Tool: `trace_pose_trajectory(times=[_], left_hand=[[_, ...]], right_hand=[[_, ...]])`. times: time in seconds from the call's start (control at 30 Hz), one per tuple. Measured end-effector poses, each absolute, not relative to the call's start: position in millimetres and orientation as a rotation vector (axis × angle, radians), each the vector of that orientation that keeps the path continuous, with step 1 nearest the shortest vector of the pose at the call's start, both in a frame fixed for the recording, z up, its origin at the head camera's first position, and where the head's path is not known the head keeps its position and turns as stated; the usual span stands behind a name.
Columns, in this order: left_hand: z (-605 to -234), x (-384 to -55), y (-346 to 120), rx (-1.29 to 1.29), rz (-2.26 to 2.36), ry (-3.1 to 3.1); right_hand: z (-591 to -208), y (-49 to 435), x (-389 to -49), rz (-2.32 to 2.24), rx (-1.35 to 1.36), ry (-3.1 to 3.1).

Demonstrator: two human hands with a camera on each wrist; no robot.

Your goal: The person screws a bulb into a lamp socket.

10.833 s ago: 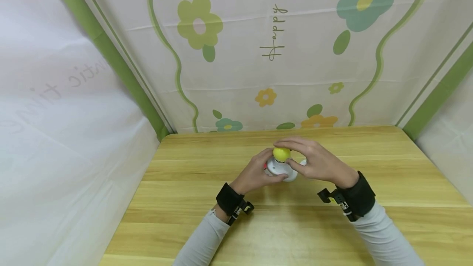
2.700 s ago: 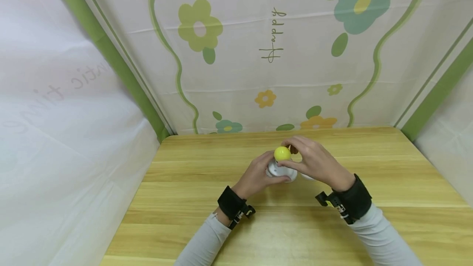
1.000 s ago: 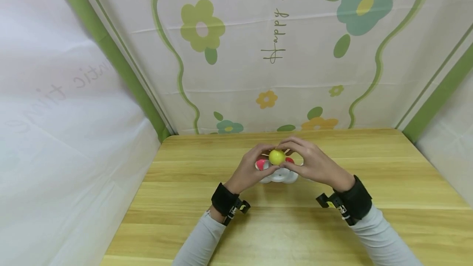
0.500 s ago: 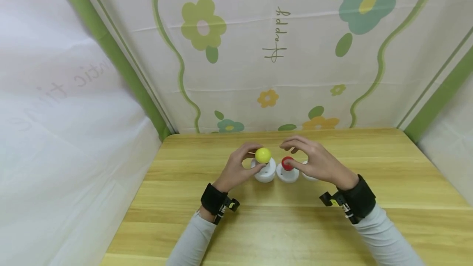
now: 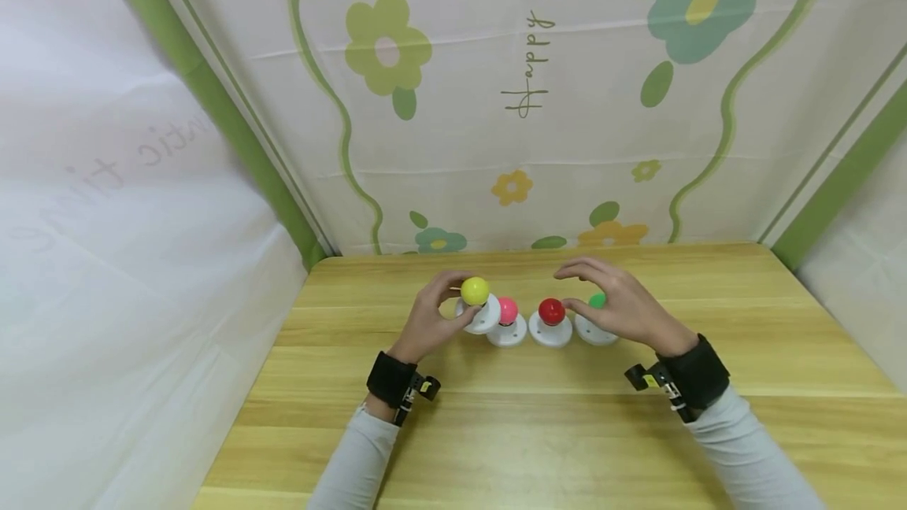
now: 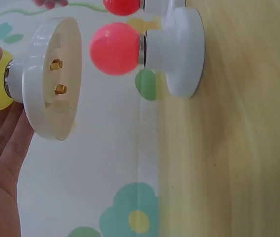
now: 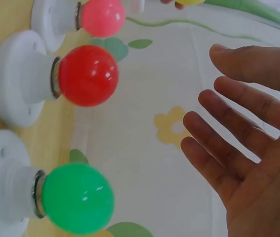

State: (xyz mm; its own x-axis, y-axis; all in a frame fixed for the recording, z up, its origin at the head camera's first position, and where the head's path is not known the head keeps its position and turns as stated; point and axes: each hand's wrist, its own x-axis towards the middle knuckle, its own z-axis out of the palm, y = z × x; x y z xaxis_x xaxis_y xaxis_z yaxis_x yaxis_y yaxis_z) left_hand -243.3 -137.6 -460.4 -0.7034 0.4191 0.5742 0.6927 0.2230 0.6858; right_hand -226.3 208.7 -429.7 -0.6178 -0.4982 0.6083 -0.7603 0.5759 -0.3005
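My left hand (image 5: 432,317) grips a yellow light bulb (image 5: 475,290) screwed into a round white lamp holder (image 5: 483,323). In the left wrist view this lamp holder (image 6: 51,79) is raised off the table and tilted, its hollow underside and two brass screws showing. To its right, a pink bulb (image 5: 508,310), a red bulb (image 5: 552,311) and a green bulb (image 5: 598,301) stand in a row, each upright in its own white holder. My right hand (image 5: 627,309) hovers by the red and green bulbs, fingers spread and holding nothing; it partly hides the green one in the head view.
The wooden table (image 5: 538,431) carries the row of lamps near its back edge. Behind it hangs a white curtain (image 5: 453,132) with printed flowers. Another white curtain (image 5: 142,258) borders the left side.
My left hand has carried the yellow bulb and its holder leftward, past the pink one. My right hand has let go of it and drawn back right, uncovering the red and green bulbs.
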Motion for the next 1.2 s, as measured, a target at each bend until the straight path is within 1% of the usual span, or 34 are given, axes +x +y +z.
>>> trace_pose_trajectory(times=[0.47,0.7,1.2], left_hand=[[-477,-253,-155,-0.934,-1.470,-2.335],[-485,-255,-157,-0.826,-1.460,-2.480],[-496,-259,-159,-0.706,-1.624,-2.646]], right_hand=[[-440,221,-231,0.748,0.959,-2.370],[-442,224,-231,0.747,0.958,-2.380],[-445,226,-232,0.750,0.937,-2.417]])
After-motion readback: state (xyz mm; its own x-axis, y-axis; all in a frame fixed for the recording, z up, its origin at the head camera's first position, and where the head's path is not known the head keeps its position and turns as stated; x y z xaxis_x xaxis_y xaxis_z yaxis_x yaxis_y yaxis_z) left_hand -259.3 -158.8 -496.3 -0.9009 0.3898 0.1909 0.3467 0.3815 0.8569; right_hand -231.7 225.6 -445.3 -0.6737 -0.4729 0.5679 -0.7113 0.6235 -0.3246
